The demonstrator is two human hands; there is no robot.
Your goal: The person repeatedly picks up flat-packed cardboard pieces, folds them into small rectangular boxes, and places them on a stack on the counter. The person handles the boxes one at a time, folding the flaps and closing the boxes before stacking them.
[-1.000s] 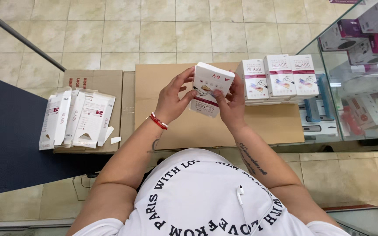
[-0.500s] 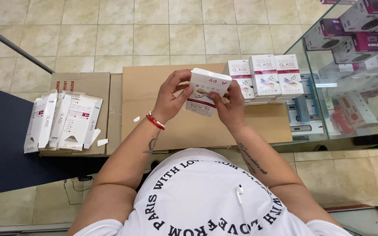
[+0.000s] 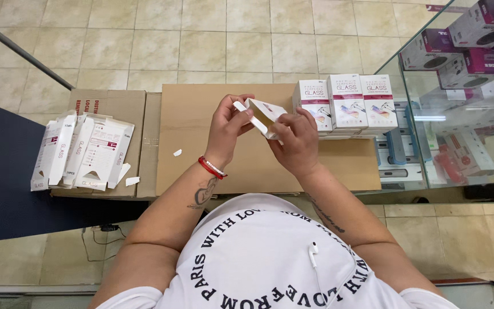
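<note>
A small white carton (image 3: 263, 114) is held up over a flat brown cardboard sheet (image 3: 201, 149), tilted with its open end toward me. My left hand (image 3: 228, 127), with a red bracelet at the wrist, pinches the carton's left flap. My right hand (image 3: 296, 140) grips the carton's right side from below. Both hands are closed on the same carton. Three finished white boxes (image 3: 347, 103) with pink bands stand in a row just right of my hands.
Several flattened white cartons (image 3: 81, 150) lie stacked on a brown cardboard box (image 3: 115, 103) at the left. Two small white scraps (image 3: 177, 153) lie on the cardboard. A glass display case (image 3: 458, 103) with boxed goods stands at the right. Tiled floor lies beyond.
The carton has been turned from face-up to end-on, its flap now open toward me. Both hands kept hold of it. The camera view shifted slightly left.
</note>
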